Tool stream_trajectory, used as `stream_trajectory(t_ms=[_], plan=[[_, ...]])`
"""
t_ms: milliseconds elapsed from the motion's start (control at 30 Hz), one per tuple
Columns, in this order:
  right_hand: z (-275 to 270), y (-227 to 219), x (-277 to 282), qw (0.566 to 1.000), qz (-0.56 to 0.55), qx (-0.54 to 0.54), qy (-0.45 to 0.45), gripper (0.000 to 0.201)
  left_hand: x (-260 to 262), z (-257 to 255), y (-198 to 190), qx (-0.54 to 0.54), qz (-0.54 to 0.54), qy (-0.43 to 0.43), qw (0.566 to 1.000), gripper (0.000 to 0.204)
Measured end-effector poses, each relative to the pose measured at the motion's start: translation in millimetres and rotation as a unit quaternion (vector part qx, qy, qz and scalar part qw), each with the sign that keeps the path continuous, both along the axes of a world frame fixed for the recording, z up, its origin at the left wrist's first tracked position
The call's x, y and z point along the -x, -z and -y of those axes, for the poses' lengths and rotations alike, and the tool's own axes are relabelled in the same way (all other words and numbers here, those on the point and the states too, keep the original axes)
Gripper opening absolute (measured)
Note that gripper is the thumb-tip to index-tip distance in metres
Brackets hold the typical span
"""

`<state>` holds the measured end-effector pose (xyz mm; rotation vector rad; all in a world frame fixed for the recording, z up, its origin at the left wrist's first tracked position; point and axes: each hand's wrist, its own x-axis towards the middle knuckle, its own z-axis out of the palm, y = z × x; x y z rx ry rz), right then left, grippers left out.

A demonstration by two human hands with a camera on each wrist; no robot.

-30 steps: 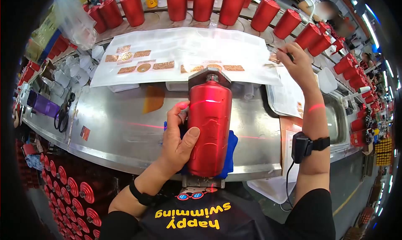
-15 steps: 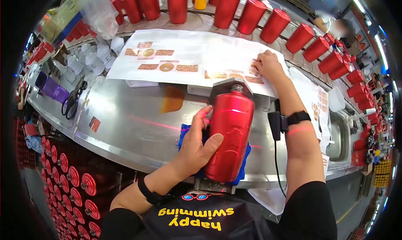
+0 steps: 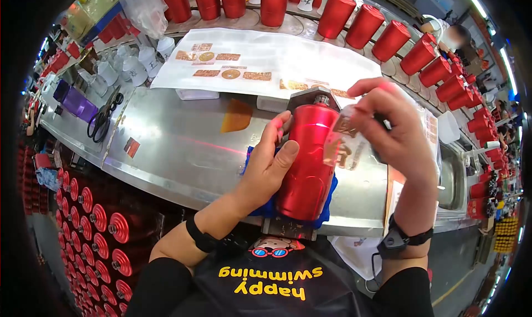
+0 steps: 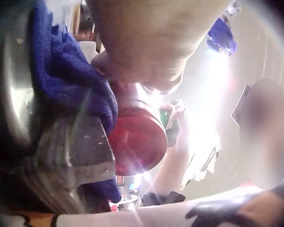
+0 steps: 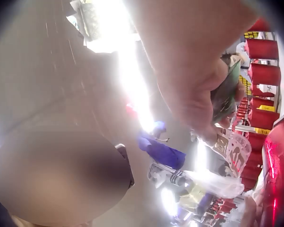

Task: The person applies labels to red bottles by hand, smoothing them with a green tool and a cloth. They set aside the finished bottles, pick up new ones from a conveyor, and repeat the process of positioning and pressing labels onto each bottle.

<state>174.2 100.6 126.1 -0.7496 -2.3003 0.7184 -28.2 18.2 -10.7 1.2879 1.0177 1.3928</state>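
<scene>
A glossy red bottle point(image 3: 310, 170) with raised relief lies tilted over a blue cloth point(image 3: 330, 205), its threaded neck against a dark angled support point(image 3: 299, 100). My left hand point(image 3: 269, 167) grips the bottle's left side, thumb on the upper face. To the right of the bottle, my right hand point(image 3: 399, 131) pinches a clear decal point(image 3: 333, 151) with gold characters, its free end overlapping the bottle in the head view. A flat dark green piece point(image 5: 227, 92) also sits among the right fingers in the right wrist view.
A white sheet point(image 3: 260, 48) with several gold decals lies beyond the bottle. Red bottles point(image 3: 363, 26) line the rear belt. Scissors point(image 3: 105, 115), a purple bottle point(image 3: 76, 102) and an amber sheet point(image 3: 237, 116) are on the left. A sink point(image 3: 451, 176) is at the right.
My right hand went from the far right to the white sheet, then came back beside the bottle with a decal in its fingers. The left hand stays on the bottle.
</scene>
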Motion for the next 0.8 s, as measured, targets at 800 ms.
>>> stream_trajectory(t_ms=[800], plan=[[-4.0, 69.4, 9.7, 0.997, -0.067, 0.018, 0.034, 0.014, -16.9, 0.3, -9.0, 0.018, 0.001, 0.024, 1.0, 0.088]])
